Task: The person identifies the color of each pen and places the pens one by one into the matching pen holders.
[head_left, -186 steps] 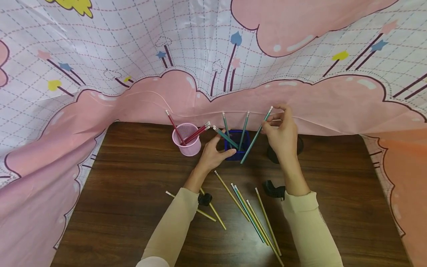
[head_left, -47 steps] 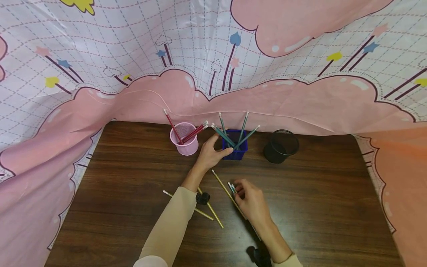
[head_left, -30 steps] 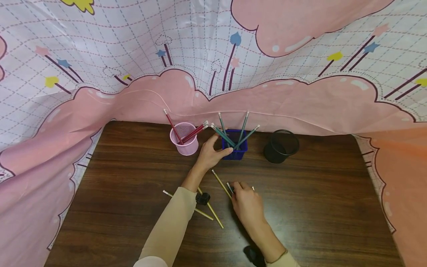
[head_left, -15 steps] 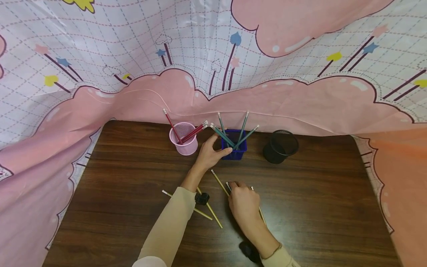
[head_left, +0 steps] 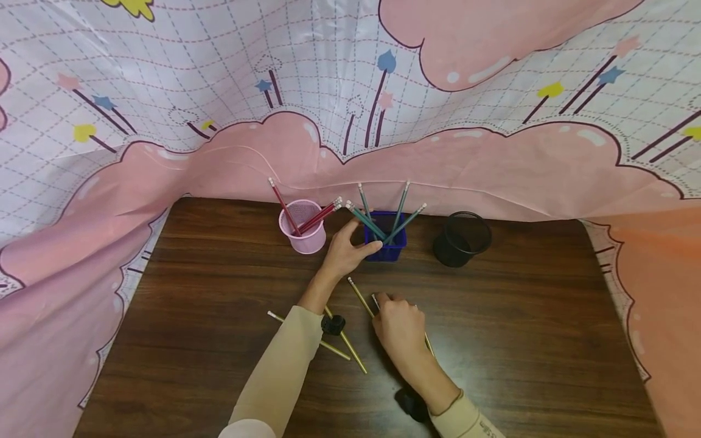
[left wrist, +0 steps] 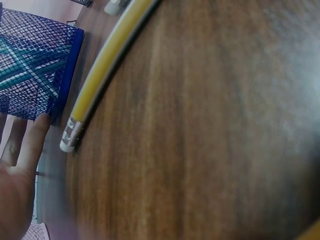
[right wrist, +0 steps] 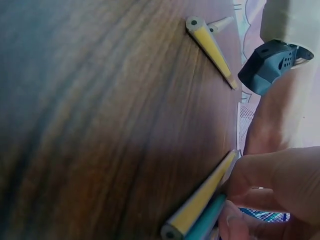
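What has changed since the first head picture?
The right hand let go of the green pencil, which now leans in the blue mesh pen holder, and drew back nearer the body to a teal pencil; its grip there is unclear. The left hand still holds the pen holder; the pink cup with red pencils and black mesh cup stayed put.

- A dark brown wood-grain table (head_left: pixel 526 328) bears everything.
- Along its far edge, left to right, stand a round pink mesh cup (head_left: pixel 308 244), a square blue mesh holder (head_left: pixel 395 252) and a round black mesh cup (head_left: pixel 451 250).
- Near left, two yellow pencils (head_left: pixel 353 351) lie, near ends close together.
- Mid-table lies a third yellow pencil (head_left: pixel 359 296), beside a partly hidden teal pencil (right wrist: pixel 207 220).
- Right of these, a fourth yellow pencil (head_left: pixel 429 346) shows partly.
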A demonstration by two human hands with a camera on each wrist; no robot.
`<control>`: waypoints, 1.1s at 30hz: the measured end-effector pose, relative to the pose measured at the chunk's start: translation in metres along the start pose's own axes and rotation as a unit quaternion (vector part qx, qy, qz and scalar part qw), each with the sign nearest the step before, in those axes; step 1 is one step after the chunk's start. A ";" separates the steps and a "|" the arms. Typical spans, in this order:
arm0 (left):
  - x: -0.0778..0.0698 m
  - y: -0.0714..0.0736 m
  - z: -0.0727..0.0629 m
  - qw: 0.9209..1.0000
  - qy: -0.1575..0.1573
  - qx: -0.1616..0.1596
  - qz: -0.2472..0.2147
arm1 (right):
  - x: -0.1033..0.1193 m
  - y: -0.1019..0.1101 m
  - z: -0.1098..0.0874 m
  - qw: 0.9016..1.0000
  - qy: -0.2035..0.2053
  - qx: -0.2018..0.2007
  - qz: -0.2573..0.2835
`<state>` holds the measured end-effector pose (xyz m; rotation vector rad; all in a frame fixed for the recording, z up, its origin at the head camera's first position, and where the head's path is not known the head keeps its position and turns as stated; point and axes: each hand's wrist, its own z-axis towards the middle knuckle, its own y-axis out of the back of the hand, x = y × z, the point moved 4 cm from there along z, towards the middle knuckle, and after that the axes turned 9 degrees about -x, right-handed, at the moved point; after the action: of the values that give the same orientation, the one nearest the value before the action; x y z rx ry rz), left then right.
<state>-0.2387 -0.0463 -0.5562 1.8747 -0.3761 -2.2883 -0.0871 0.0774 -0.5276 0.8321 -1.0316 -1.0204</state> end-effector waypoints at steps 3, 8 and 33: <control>0.001 0.000 0.001 1.000 0.001 0.000 0.006 | -0.003 0.000 0.001 1.000 -0.002 -0.003 0.012; 0.000 -0.003 0.001 1.000 0.007 0.007 0.013 | -0.011 0.006 0.004 0.999 -0.006 -0.038 0.024; 0.000 -0.001 -0.002 1.000 0.010 0.011 -0.016 | -0.038 0.043 0.039 0.991 -0.045 -0.094 0.087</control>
<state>-0.2367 -0.0457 -0.5571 1.9263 -0.3716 -2.2936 -0.1190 0.1239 -0.4867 0.5364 -1.0475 -0.9945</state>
